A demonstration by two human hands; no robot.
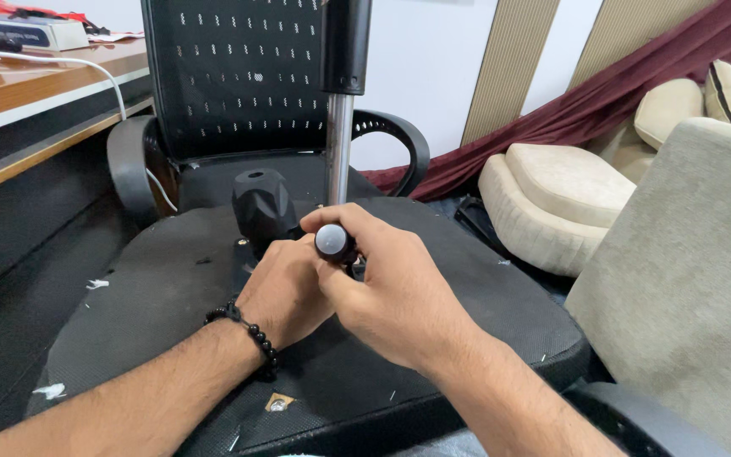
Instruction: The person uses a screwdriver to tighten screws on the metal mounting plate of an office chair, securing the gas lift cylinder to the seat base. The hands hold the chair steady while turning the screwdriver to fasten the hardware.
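An office chair seat lies upside down, its dark fabric-covered underside (450,279) facing up. A chrome gas-lift column (339,144) with a black sleeve rises from its middle. My right hand (391,288) is closed round a tool handle with a round grey end cap (331,240), pointing toward me. My left hand (285,288), with a black bead bracelet at the wrist, rests against the mechanism below that handle. A black ribbed knob (262,203) stands just left of the column. The tool's tip is hidden by my hands.
A second black mesh-back office chair (230,76) stands behind. A wooden desk (35,93) with a white cable is at left. Cream cushions (560,195), a maroon cloth (636,85) and a beige upholstered piece (695,279) fill the right. Small white scraps lie on the seat underside.
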